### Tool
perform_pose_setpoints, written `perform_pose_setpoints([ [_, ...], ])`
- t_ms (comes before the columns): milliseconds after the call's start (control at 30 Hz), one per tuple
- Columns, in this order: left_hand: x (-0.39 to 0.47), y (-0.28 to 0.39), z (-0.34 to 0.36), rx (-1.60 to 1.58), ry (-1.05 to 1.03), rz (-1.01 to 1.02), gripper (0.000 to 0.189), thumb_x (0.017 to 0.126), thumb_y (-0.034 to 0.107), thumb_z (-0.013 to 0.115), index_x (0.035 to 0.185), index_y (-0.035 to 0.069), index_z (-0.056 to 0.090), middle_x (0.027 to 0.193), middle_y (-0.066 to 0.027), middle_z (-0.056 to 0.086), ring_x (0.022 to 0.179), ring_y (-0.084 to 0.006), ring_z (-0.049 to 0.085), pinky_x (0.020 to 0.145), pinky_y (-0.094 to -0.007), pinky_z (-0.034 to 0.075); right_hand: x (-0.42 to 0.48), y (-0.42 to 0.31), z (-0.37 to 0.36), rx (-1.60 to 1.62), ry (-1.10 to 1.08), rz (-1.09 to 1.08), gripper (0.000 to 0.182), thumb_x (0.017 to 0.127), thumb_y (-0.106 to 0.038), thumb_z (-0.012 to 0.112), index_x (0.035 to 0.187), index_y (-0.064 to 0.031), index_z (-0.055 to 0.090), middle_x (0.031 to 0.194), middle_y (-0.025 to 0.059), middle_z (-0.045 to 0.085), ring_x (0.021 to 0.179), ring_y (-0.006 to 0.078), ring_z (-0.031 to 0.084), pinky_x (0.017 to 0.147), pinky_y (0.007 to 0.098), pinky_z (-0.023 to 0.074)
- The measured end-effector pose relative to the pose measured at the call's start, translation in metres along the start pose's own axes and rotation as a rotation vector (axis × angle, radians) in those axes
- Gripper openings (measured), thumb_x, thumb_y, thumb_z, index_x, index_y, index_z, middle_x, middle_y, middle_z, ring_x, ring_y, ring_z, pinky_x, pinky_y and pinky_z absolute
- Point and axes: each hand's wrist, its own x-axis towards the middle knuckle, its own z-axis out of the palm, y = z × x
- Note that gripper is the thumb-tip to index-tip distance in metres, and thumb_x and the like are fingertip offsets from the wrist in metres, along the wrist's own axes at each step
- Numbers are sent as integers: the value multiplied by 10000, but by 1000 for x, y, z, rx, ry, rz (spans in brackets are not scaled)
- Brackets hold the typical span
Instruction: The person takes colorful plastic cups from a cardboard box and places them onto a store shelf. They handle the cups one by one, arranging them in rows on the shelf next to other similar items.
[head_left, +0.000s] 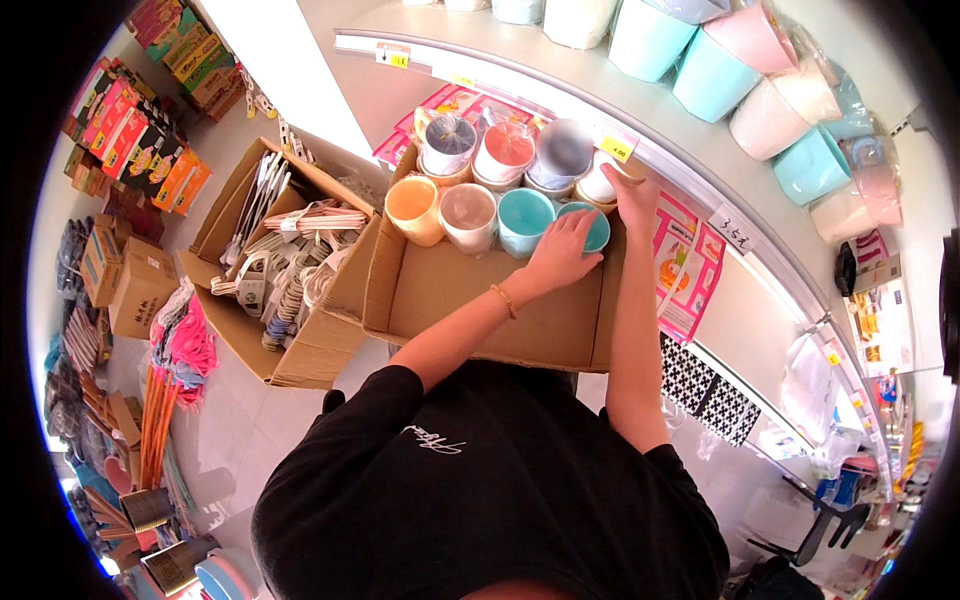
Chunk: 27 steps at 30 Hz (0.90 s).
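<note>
My left hand (559, 251), with a beaded bracelet at the wrist, is on the rightmost front teal cup (597, 231). Its fingers reach over the near rim and the thumb lies lower, against the near side. At the far right corner of an open cardboard box (480, 300), my right hand (634, 196) touches a white cup (596, 184); some of its fingers are hidden. Beside the held cup are another teal cup (525, 221), a whitish cup (469, 216) and an orange-yellow cup (412, 210). Behind them, plastic-wrapped stacks of cups (504, 154) fill the back row.
Left of the box, another carton (315, 337) holds many plastic hangers (300, 255). A shelf edge with price tags (525, 86) curves close behind the cups. Wrapped bins (720, 75) stand on that shelf. Mops (176, 352) and cartons (142, 289) line the left.
</note>
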Motion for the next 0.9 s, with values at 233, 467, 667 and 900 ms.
perform_pose_setpoints([
  [233, -3, -8, 5, 18, 15, 32, 705, 798, 229, 736, 1408, 65, 422, 1386, -183, 492, 1265, -391, 478, 1056, -482, 399, -7, 2, -4, 41, -80, -2, 432, 746, -143, 842, 1111, 22, 680, 1074, 97, 718, 967, 157, 662, 868, 312, 504],
  [467, -4, -7, 5, -25, 16, 50, 625, 793, 198, 733, 1347, 64, 477, 1359, -176, 515, 1245, -389, 490, 1045, -484, 398, -4, 23, -12, -113, -169, 40, 479, 730, -150, 849, 1130, 32, 661, 1061, 100, 714, 959, 170, 663, 865, 314, 507],
  [667, 0, 6, -12, -193, 91, 66, 397, 817, 106, 707, 1191, 43, 587, 1218, -167, 595, 1112, -362, 583, 910, -418, 487, -30, -18, -20, -118, -77, -102, 527, 773, -190, 820, 1207, 29, 617, 1133, 127, 677, 1042, 192, 635, 870, 323, 512],
  [900, 12, 66, -49, -410, 109, 155, 113, 839, 23, 684, 948, 20, 653, 930, -111, 660, 845, -302, 653, 733, -351, 514, -63, -89, -80, -1, -116, 41, 315, 862, -192, 728, 1102, 8, 682, 995, 103, 718, 898, 171, 669, 789, 307, 523],
])
